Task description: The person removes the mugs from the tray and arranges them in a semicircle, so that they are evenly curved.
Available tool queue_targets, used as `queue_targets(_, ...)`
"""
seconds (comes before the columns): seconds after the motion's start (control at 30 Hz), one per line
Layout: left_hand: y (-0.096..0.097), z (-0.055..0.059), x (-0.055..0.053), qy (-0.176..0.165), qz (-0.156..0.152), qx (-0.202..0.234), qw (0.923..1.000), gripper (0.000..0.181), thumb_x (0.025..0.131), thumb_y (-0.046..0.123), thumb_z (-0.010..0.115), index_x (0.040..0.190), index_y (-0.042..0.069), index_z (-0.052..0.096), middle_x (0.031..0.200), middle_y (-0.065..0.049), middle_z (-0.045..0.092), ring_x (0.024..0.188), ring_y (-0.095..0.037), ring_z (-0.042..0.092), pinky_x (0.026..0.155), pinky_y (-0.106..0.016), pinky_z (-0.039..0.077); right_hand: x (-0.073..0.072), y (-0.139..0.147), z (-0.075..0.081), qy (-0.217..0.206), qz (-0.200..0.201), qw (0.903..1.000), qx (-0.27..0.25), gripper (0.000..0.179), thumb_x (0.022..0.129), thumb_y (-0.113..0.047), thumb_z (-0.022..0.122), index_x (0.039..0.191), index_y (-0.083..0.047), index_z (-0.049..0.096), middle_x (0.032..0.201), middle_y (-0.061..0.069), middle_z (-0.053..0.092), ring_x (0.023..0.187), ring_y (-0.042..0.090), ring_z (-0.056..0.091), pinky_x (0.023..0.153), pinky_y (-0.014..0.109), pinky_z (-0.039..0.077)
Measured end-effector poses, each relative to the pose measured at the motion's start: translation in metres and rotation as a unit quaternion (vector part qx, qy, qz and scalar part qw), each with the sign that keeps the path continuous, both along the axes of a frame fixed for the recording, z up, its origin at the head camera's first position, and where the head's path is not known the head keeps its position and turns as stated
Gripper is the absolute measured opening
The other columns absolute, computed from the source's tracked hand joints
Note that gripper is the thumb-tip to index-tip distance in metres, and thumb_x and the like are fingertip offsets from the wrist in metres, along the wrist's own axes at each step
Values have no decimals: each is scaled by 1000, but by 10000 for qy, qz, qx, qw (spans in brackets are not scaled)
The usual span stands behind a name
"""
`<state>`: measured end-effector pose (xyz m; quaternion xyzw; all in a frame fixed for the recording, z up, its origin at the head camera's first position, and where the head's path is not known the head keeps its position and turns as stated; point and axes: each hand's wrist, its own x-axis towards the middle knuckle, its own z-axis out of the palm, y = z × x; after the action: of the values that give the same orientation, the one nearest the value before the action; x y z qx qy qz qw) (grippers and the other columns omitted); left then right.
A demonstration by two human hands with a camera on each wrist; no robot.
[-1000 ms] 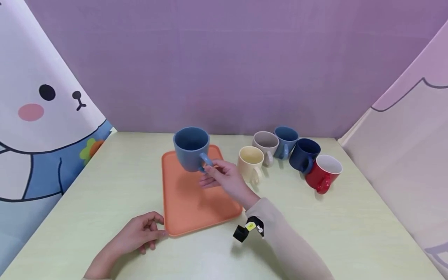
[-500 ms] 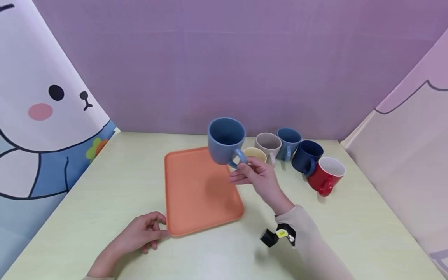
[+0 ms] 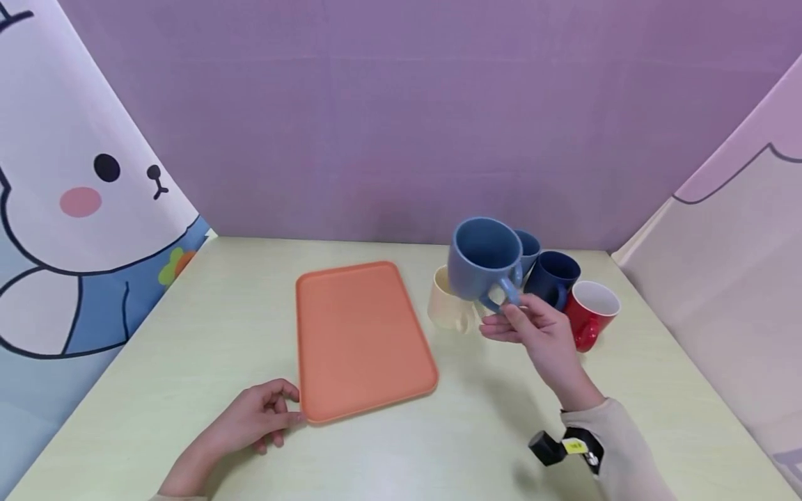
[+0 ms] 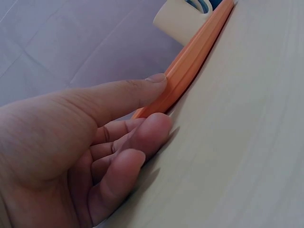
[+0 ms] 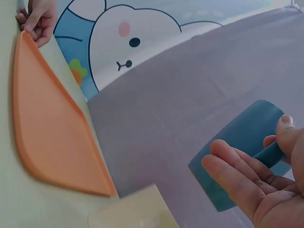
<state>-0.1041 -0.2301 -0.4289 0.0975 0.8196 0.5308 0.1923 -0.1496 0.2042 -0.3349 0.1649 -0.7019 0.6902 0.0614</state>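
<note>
In the head view, my right hand (image 3: 541, 337) pinches the handle of a blue mug (image 3: 479, 268), raised above the table right of the tray. The same mug (image 5: 237, 152) appears in the right wrist view, its handle between thumb and fingers, the other fingers extended along its side. My left hand (image 3: 253, 417) rests at the near left corner of an orange tray (image 3: 366, 341); its thumb touches the rim and the fingers are loosely bent. A cream mug (image 3: 447, 309) stands between tray and raised mug, partly covered by it.
Behind the raised mug stand a lighter blue mug (image 3: 529, 247), a navy mug (image 3: 551, 275) and a red mug (image 3: 592, 313), in a row on the right. A purple cloth wall (image 3: 376, 125) closes the table's back.
My right hand has carried the blue mug rightward from above the tray to in front of the other mugs. It now hides the grey mug. The left hand stays at the tray's corner.
</note>
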Motion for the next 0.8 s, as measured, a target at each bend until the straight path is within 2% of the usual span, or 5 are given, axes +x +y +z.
queue_targets(0.17, -3, 1, 2, 11, -49, 23, 10000, 35, 91, 22, 75, 111, 0, 58, 74, -7, 58, 55, -21, 63, 40, -26, 47, 18, 18, -3, 50, -343, 9994, -96, 23, 102, -4, 54, 110, 17, 52, 93, 8, 76, 80, 23, 74, 73, 38, 58)
queue_targets(0.3, -5, 1, 3, 35, -94, 40, 9999, 34, 91, 22, 75, 109, 0, 58, 74, -7, 57, 56, -21, 63, 40, -26, 47, 32, 31, -5, 107, -647, 9976, -208, 17, 102, -2, 53, 108, 14, 55, 91, 9, 76, 78, 22, 75, 70, 36, 58)
queue_targets(0.5, -5, -1, 2, 66, -80, -18, 9999, 34, 90, 23, 75, 109, 1, 58, 74, -7, 57, 56, -21, 63, 40, -27, 48, 45, 55, -10, 121, -1031, 9938, -386, 17, 102, -2, 52, 112, 11, 59, 91, 10, 76, 77, 22, 74, 68, 35, 58)
queue_targets(0.63, -4, -2, 2, 85, -53, -50, 9999, 34, 90, 23, 75, 109, 1, 58, 74, -7, 58, 55, -21, 63, 40, -27, 47, 54, 69, -15, 217, -1124, 9919, -543, 19, 102, 2, 50, 114, 16, 55, 92, 12, 75, 78, 23, 74, 68, 35, 58)
queue_targets(0.8, -4, -1, 2, 17, -30, -21, 10000, 35, 90, 23, 75, 110, 1, 58, 73, -7, 58, 55, -21, 62, 40, -26, 46, 62, 81, -21, 324, -1084, 9908, -742, 12, 102, 6, 48, 105, 15, 55, 93, 16, 75, 80, 24, 74, 67, 37, 57)
